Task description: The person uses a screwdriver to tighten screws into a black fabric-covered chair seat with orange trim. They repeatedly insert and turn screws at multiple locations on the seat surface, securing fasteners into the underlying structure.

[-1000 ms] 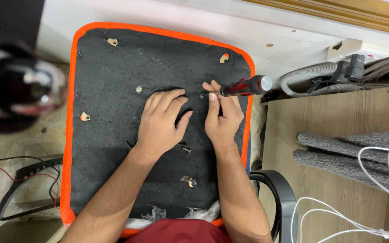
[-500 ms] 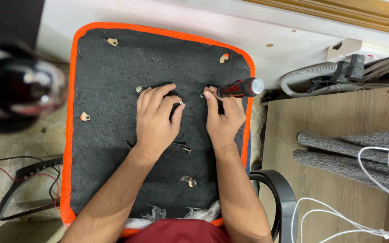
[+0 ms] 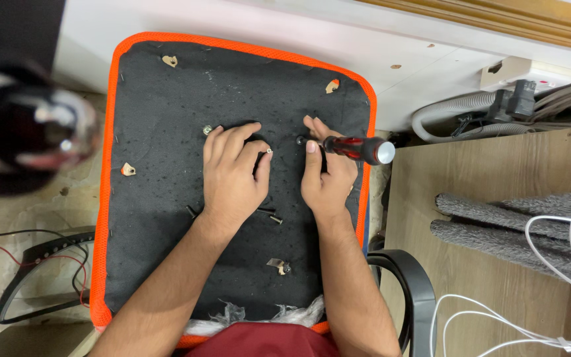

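An upturned seat cushion (image 3: 160, 218) with black felt underside and orange mesh edge lies in front of me. My left hand (image 3: 232, 175) rests flat on the felt near its middle, pinching a small screw (image 3: 269, 151) at its fingertips. My right hand (image 3: 326, 173) lies beside it and grips a screwdriver (image 3: 358, 149) with a red and black handle, its tip pointing left toward a dark screw head (image 3: 301, 140) in the felt. Loose screws (image 3: 276, 219) lie on the felt just below my hands.
Torn mounting holes (image 3: 127, 170) dot the felt. A black armrest loop (image 3: 411, 291) sits at the cushion's right, another (image 3: 28, 264) with wires at the left. A blurred dark object (image 3: 21, 129) hangs upper left. Wooden floor, grey hose (image 3: 444, 109), wall socket and white cables lie to the right.
Both hands slid up the felt. My left hand curled its fingers and now pinches a small screw. The screwdriver stayed in my right hand, tilting slightly downward.
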